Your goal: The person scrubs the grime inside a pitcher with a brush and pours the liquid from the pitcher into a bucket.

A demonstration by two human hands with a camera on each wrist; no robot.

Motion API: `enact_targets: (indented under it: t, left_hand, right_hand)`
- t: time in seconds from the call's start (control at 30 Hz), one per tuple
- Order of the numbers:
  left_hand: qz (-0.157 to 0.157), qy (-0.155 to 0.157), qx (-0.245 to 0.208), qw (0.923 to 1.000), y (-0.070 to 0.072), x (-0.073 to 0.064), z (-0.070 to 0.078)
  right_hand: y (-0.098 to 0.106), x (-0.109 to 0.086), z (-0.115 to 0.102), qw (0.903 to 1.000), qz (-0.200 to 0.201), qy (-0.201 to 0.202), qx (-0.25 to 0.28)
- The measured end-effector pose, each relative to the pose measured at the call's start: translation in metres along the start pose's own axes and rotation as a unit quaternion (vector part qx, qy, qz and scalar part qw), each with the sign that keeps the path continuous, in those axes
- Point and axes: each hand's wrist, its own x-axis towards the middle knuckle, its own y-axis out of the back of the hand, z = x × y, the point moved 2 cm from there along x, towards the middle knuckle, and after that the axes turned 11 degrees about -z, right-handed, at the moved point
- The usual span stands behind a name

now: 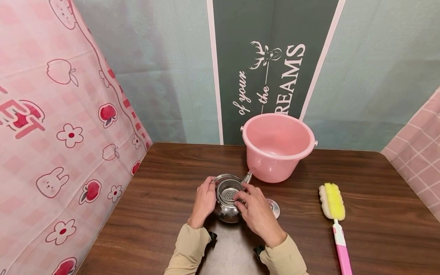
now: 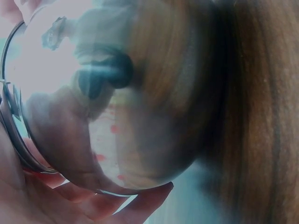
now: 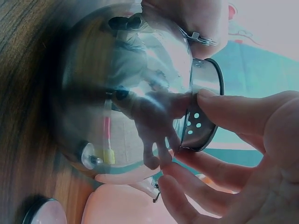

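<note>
A shiny steel teapot stands on the table, its spout pointing to the far right. In its mouth sits a perforated steel strainer basket, its rim raised above the opening. My left hand holds the teapot's left side, the fingers curving round its body in the left wrist view. With thumb and fingers, my right hand pinches the strainer's side; the thumb touches its wall in the right wrist view. Partly behind the right hand, the round steel lid lies on the table.
Behind the teapot, close to its spout, stands a pink bucket. A sponge brush with a yellow and white head and pink handle lies at the right. The wooden table meets hanging cloths at the back and left.
</note>
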Motion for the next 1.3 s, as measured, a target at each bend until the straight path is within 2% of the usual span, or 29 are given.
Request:
enact_targets:
  t: [0.57, 0.8, 1.03, 1.3]
  left_hand:
    - [0.001, -0.010, 0.001, 0.9999, 0.000, -0.001, -0.001]
    - [0.003, -0.011, 0.005, 0.9999, 0.000, -0.001, -0.001]
    - [0.004, -0.015, 0.004, 0.9999, -0.001, -0.001, -0.001]
    - [0.008, -0.017, 0.008, 0.9998, -0.001, -0.001, -0.001]
  right_hand:
    - [0.006, -0.002, -0.002, 0.9993, 0.029, 0.026, 0.003]
    - [0.010, -0.004, -0.004, 0.9993, 0.027, 0.025, 0.001]
    - [0.014, -0.006, -0.002, 0.9987, 0.043, 0.026, -0.009]
    - [0.018, -0.008, -0.001, 0.9997, 0.020, 0.013, -0.010]
